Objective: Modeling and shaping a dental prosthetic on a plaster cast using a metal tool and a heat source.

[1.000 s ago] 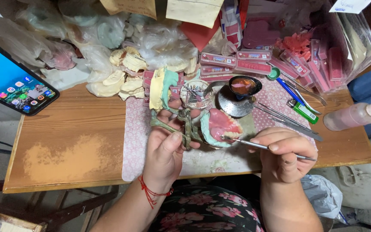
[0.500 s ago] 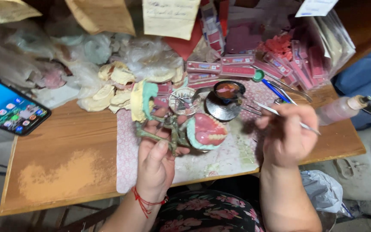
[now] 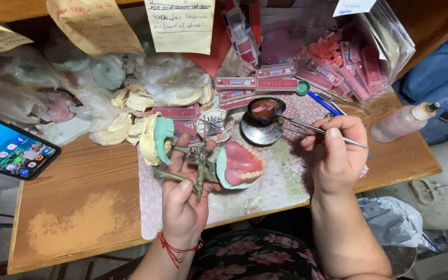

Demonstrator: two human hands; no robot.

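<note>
My left hand [image 3: 182, 202] grips a green metal articulator [image 3: 197, 163] that lies opened out on the mat. One half carries a pink denture base with a row of teeth [image 3: 242, 163], the other a pale plaster cast with green wax [image 3: 156, 139]. My right hand [image 3: 335, 155] pinches a thin metal instrument [image 3: 315, 128]. Its tip reaches into a small spoon-like dish of reddish wax [image 3: 264, 109] above a round dark metal base [image 3: 257, 132].
A patterned mat [image 3: 265, 194] covers the wooden table [image 3: 89, 207]. A lit phone [image 3: 11, 148] lies at the left edge. Plaster casts and plastic bags [image 3: 105, 103] crowd the back, with pink tooth cards [image 3: 270, 85] and a clear box. A squeeze bottle [image 3: 403, 122] lies right.
My right hand has lifted away from the denture and carried the instrument's tip up into the wax dish. The left hand keeps its hold on the articulator.
</note>
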